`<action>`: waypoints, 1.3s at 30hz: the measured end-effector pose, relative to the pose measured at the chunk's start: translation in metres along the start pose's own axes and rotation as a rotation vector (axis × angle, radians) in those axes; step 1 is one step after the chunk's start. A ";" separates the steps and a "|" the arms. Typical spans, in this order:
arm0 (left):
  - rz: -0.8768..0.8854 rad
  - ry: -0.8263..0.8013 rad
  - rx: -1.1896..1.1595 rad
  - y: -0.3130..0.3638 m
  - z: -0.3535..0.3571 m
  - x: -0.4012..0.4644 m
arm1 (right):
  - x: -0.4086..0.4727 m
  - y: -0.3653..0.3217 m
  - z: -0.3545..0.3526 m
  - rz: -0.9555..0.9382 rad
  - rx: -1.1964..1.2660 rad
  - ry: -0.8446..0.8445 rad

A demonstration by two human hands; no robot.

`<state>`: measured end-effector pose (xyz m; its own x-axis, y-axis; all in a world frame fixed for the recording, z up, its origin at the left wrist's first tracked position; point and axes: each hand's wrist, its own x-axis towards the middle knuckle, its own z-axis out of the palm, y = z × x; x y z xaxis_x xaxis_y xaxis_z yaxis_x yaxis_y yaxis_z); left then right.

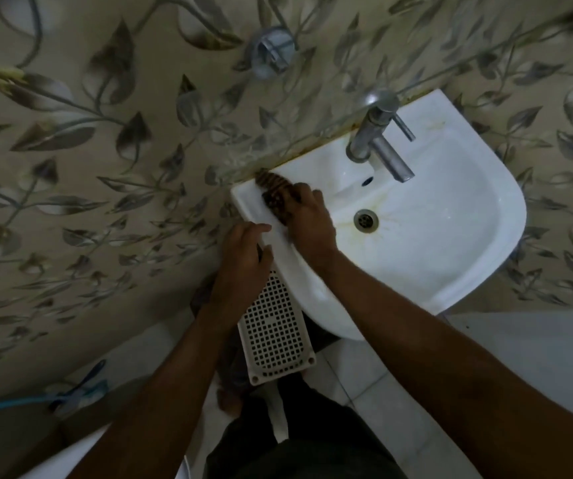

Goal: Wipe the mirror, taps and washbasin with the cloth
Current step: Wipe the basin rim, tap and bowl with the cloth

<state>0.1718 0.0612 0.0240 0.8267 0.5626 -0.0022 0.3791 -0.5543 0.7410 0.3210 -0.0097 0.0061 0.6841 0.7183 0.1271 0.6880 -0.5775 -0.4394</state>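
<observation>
Your white washbasin (433,236) fills the 3 o'clock side against the leaf-patterned wall tiles (88,150), with its steel tap (378,143) at 1 o'clock and the drain (366,220) near its middle. Below the basin's left rim, at 6 o'clock, your left hand (243,264) grips the top end of a perforated white plastic tray (274,333), fingers curled round its edge. Your right hand (307,219) presses the brown striped cloth (274,191) onto the basin's back left corner, fingers bent over it.

Bare forearms (450,340) without sleeves; dark trousers (295,454) below; one bare foot (229,404).
</observation>
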 end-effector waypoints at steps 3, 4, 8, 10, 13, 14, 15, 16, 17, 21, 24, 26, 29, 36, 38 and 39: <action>-0.050 0.002 -0.049 0.005 0.002 0.008 | -0.022 -0.012 0.007 -0.093 -0.026 0.018; -0.063 0.004 -0.046 0.006 0.004 0.011 | -0.021 -0.011 0.006 -0.109 -0.042 0.023; -0.037 0.029 -0.030 0.007 0.007 0.020 | 0.006 0.008 0.000 -0.190 -0.125 0.028; 0.001 0.044 -0.020 0.008 0.007 0.023 | 0.025 0.023 -0.005 -0.124 -0.172 0.051; 0.033 0.048 -0.009 0.009 0.007 0.025 | 0.048 0.046 -0.018 0.041 -0.170 0.067; 0.036 0.050 -0.010 0.009 0.007 0.027 | 0.054 0.051 -0.020 0.089 -0.146 0.073; 0.038 0.054 -0.005 0.009 0.007 0.029 | 0.056 0.051 -0.022 0.123 -0.124 0.090; 0.037 0.062 0.009 0.010 0.006 0.032 | 0.057 0.048 -0.021 0.143 -0.116 0.112; 0.034 0.073 0.025 0.010 0.005 0.035 | 0.054 0.042 -0.018 0.144 -0.128 0.130; -0.008 0.103 0.010 0.016 0.006 0.041 | 0.022 0.015 0.002 -0.093 -0.110 0.090; 0.010 0.077 0.007 0.017 0.011 0.040 | 0.017 0.023 -0.004 -0.226 -0.140 0.061; 0.040 0.072 0.019 0.018 0.013 0.039 | 0.033 0.040 -0.012 -0.140 -0.178 0.098; 0.054 0.054 0.019 0.018 0.015 0.038 | 0.058 0.070 -0.028 0.093 -0.152 0.164; -0.041 0.095 -0.026 0.017 0.018 0.026 | 0.045 0.054 -0.030 0.168 0.072 0.116; -0.092 0.105 -0.046 0.018 0.019 0.021 | 0.027 0.038 -0.014 0.082 0.124 0.113; -0.118 0.112 -0.057 0.018 0.020 0.019 | 0.018 0.028 -0.006 0.043 0.162 0.101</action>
<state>0.2023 0.0501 0.0239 0.7250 0.6885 -0.0190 0.4440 -0.4461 0.7771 0.3535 -0.0152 0.0013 0.7381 0.6474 0.1899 0.6155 -0.5310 -0.5823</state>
